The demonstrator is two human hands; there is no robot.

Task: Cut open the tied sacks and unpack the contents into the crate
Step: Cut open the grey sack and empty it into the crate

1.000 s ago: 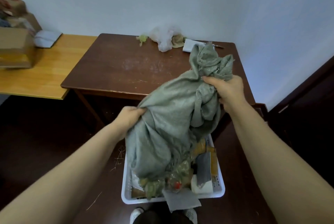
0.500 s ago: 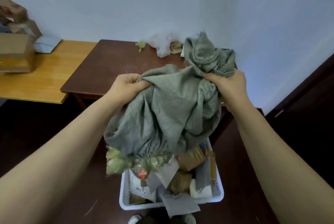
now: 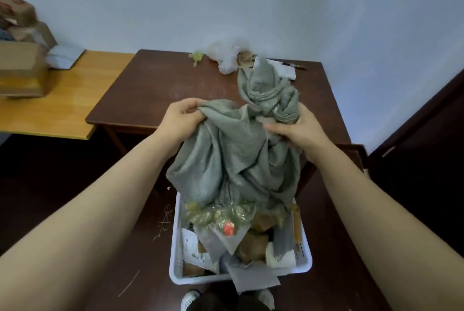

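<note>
The sack (image 3: 233, 155) hangs right above the crate (image 3: 175, 248), its lower end touching the packages (image 3: 252, 246) piled inside. Left hand (image 3: 183, 120) grips it up-left of the crate, right hand (image 3: 298, 132) up-right. Beyond the crate stands the surface (image 3: 155, 90), plastic bag (image 3: 226, 57) at its far edge. Boxes (image 3: 20, 72) sit way left of the crate.

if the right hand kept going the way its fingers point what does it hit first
The sack: the right hand points left across the picture, its fingers lying against the cloth under the bunched top. Past that probably the left hand, depth unclear.
</note>
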